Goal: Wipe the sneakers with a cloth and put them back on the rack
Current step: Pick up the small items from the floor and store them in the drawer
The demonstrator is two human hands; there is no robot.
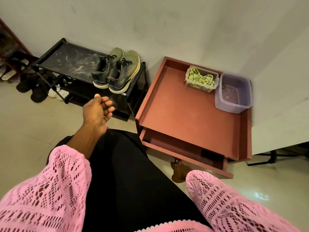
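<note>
Pale tiled floor [25,124], grey wall. Black rack [66,62]: sneakers [117,71] paired on top shelf, right end. Red bench [189,114] beside it carries cloth [200,79] in clear tub. Left hand [97,113] empty, fingers loosely spread. Right hand [178,171] low, fingers hidden, cannot tell.

Pretty dim indoor light, warm and kinda flat, with soft shadows pooling under the rack [55,77] and along the wall. There's a small white glare spot on the floor tiles [260,195] — shiny surface. Wide-angle bend at the edges, straight lines curve. Pink sleeves [41,195] up close look soft, slightly smeary.
</note>
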